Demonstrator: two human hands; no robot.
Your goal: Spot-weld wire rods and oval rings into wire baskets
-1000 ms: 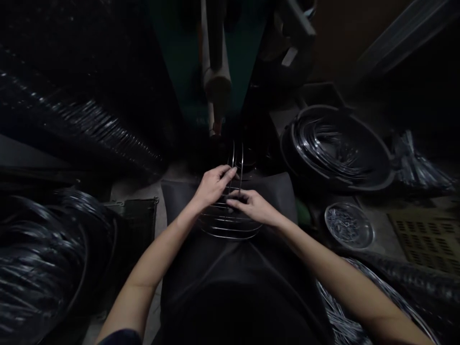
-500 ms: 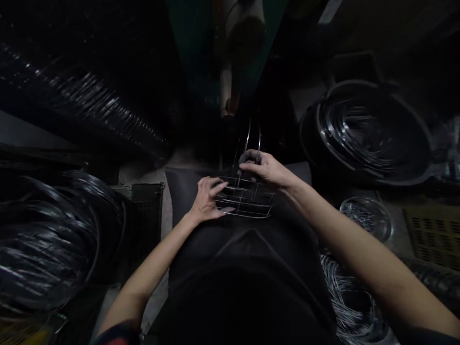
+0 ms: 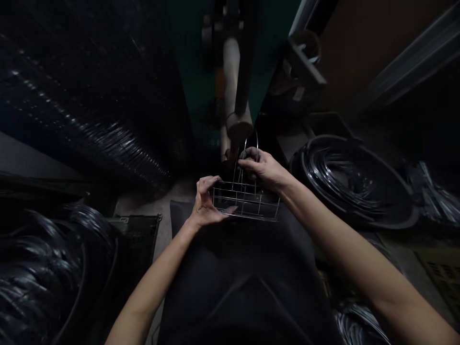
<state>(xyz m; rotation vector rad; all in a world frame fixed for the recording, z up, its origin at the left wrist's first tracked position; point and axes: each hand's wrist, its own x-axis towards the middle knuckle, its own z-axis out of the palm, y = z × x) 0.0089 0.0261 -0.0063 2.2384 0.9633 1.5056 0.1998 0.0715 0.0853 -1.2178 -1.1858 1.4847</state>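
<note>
A small rectangular wire basket (image 3: 251, 203) is held above the dark apron, below the cylindrical end of a machine (image 3: 240, 125). My left hand (image 3: 208, 201) grips the basket's left end, thumb along the near lower wires and fingers on the upper edge. Over the basket's far side, my right hand (image 3: 262, 167) pinches a looped wire piece (image 3: 257, 139), whose curved top rises above the fingers close to the machine end. Whether the loop is joined to the basket cannot be made out in the dim light.
On the right stands a round black tub (image 3: 395, 206) with bent wire pieces. Another heap of curved wires (image 3: 39, 268) lies at the left, beside a dark crate (image 3: 138, 239). More wires (image 3: 359, 323) are at the lower right.
The view has tilted up, showing more of the machine. The basket is sharper and closer beneath the machine end. Both hands keep their holds.
</note>
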